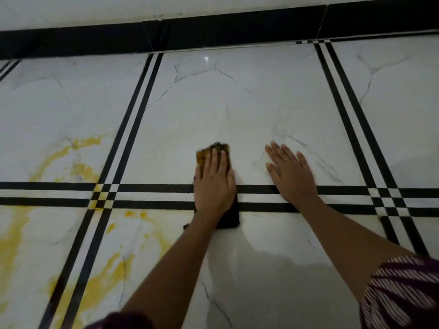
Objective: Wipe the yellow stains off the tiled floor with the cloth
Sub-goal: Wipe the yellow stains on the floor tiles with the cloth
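Mid-wipe. Left hand (213, 186), grip released, fingers flat, presses the dark folded cloth with yellow-soaked tip (231, 217) onto the white marble-look tiled floor (237, 103). Right hand (293, 176) lies flat, bracing. Smeared yellow stains (78, 167) remain leftward; the next stroke likely goes there.

Left hand (215, 184): flat, palm down, fingers straight and close together.
Right hand (291, 173): flat, palm down, fingers spread.
Arms: both stretched forward, forearms bare.
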